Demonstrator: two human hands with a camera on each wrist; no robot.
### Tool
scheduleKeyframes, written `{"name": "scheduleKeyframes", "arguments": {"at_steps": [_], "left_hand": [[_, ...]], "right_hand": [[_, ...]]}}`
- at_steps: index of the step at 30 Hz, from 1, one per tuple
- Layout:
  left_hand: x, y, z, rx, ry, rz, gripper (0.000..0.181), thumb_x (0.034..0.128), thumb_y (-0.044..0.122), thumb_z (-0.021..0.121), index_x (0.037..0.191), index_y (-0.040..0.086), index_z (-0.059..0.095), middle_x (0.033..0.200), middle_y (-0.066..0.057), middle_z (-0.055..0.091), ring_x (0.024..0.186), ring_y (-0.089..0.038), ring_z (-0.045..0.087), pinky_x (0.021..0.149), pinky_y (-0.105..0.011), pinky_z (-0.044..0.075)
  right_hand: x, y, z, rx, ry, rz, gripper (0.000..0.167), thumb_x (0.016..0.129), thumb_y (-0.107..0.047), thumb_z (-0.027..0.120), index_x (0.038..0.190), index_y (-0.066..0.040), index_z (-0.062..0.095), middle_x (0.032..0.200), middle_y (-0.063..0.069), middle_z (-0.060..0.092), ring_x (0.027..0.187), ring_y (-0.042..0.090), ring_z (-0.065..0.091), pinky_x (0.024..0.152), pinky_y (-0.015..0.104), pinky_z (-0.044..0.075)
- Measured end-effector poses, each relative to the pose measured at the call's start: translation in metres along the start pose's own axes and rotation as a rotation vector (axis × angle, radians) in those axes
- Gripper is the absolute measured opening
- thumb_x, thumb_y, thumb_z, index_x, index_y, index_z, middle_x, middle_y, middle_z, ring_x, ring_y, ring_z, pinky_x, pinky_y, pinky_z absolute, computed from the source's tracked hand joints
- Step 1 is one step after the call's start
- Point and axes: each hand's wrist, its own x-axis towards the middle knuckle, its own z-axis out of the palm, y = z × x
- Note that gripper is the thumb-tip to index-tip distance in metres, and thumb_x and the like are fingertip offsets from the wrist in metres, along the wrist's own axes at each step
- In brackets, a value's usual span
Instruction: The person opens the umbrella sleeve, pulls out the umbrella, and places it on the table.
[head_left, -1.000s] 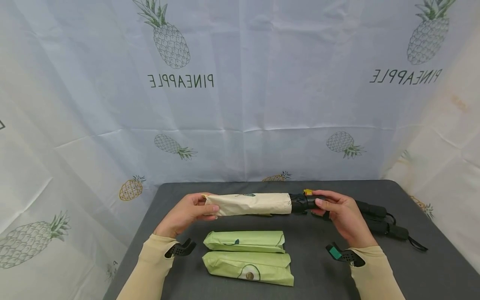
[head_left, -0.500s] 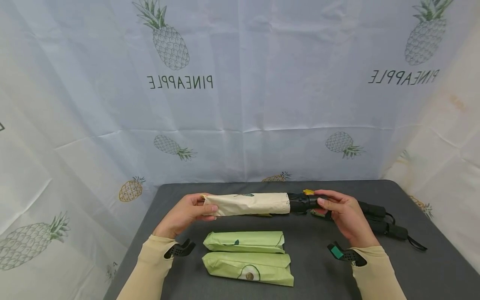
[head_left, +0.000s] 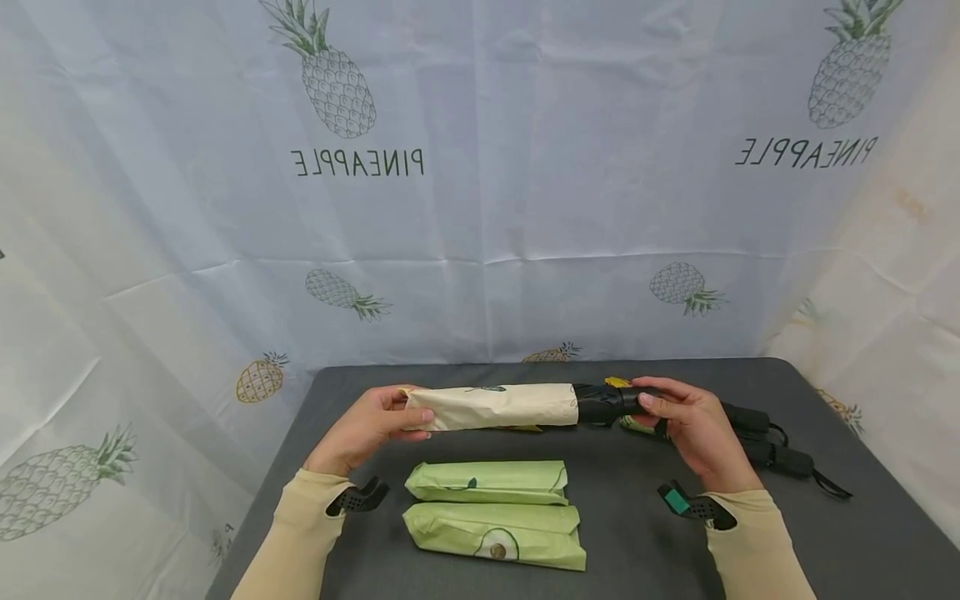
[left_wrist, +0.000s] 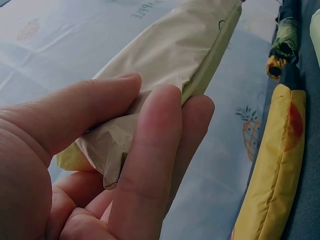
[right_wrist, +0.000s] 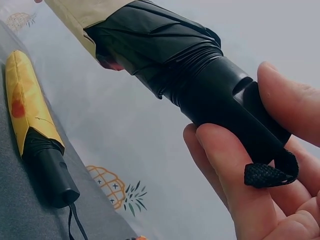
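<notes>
A folded umbrella with a black handle point(right_wrist: 220, 95) lies level above the table in a cream sleeve point(head_left: 495, 407), its dark canopy end showing at the sleeve's mouth. My left hand point(head_left: 378, 421) pinches the sleeve's far-left end between thumb and fingers; in the left wrist view that end is crumpled. With thumb and fingertips my right hand point(head_left: 693, 425) holds the handle, and a short black strap point(right_wrist: 272, 176) hangs by the fingers. Below the umbrella, two light green sleeves point(head_left: 487, 482), one showing an avocado print point(head_left: 497, 545), lie side by side on the table.
Behind the held umbrella lies another in a yellow sleeve point(right_wrist: 30, 100), mostly hidden in the head view. Black umbrella handles point(head_left: 776, 457) with wrist straps lie at the right of the dark grey table point(head_left: 622, 533). A pineapple-print curtain point(head_left: 480, 208) hangs behind.
My right hand has shifted slightly right with the handle, and a little more of the black part shows outside the cream sleeve. The left hand keeps its pinch, nearly still.
</notes>
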Motion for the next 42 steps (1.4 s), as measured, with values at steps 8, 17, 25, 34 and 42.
{"name": "scheduleKeyframes", "arguments": {"at_steps": [8, 17, 25, 34, 42], "left_hand": [[0.001, 0.003, 0.0, -0.002, 0.0, 0.001, 0.051, 0.1015, 0.015, 0.078, 0.145, -0.005, 0.06, 0.122, -0.007, 0.077, 0.113, -0.021, 0.077, 0.096, -0.037, 0.067], [0.0, 0.003, 0.0, -0.007, 0.0, -0.006, 0.053, 0.1014, 0.015, 0.078, 0.146, -0.005, 0.059, 0.123, -0.006, 0.076, 0.113, -0.021, 0.077, 0.098, -0.04, 0.067], [0.0, 0.002, 0.001, -0.008, -0.001, -0.005, 0.052, 0.1015, 0.015, 0.078, 0.146, -0.005, 0.058, 0.123, -0.006, 0.076, 0.113, -0.021, 0.077, 0.099, -0.041, 0.066], [-0.001, 0.001, -0.001, -0.004, 0.008, -0.01, 0.053, 0.1017, 0.016, 0.078, 0.147, -0.004, 0.058, 0.124, -0.007, 0.076, 0.114, -0.021, 0.077, 0.103, -0.049, 0.064], [-0.001, 0.001, -0.003, -0.008, 0.019, -0.012, 0.054, 0.1009, 0.015, 0.078, 0.146, -0.005, 0.058, 0.123, -0.007, 0.075, 0.113, -0.021, 0.077, 0.099, -0.041, 0.066]], "right_hand": [[0.001, 0.001, -0.006, 0.026, -0.021, -0.039, 0.03, 0.109, -0.006, 0.064, 0.136, -0.015, 0.076, 0.118, -0.015, 0.079, 0.099, 0.009, 0.075, 0.092, 0.023, 0.064], [0.0, 0.002, -0.009, 0.047, -0.017, -0.058, 0.031, 0.109, -0.004, 0.063, 0.135, -0.016, 0.076, 0.118, -0.015, 0.08, 0.098, 0.01, 0.074, 0.09, 0.023, 0.064], [-0.002, 0.001, -0.009, 0.05, -0.022, -0.055, 0.03, 0.11, -0.006, 0.063, 0.136, -0.014, 0.075, 0.12, -0.014, 0.079, 0.099, 0.01, 0.074, 0.091, 0.023, 0.065], [-0.003, -0.001, -0.013, 0.082, -0.027, -0.053, 0.031, 0.11, -0.004, 0.062, 0.133, -0.019, 0.078, 0.121, -0.013, 0.079, 0.093, 0.011, 0.077, 0.092, 0.022, 0.064], [-0.003, -0.002, -0.019, 0.069, -0.016, -0.053, 0.031, 0.11, -0.005, 0.062, 0.134, -0.017, 0.077, 0.119, -0.013, 0.079, 0.091, 0.011, 0.077, 0.093, 0.019, 0.061]]}}
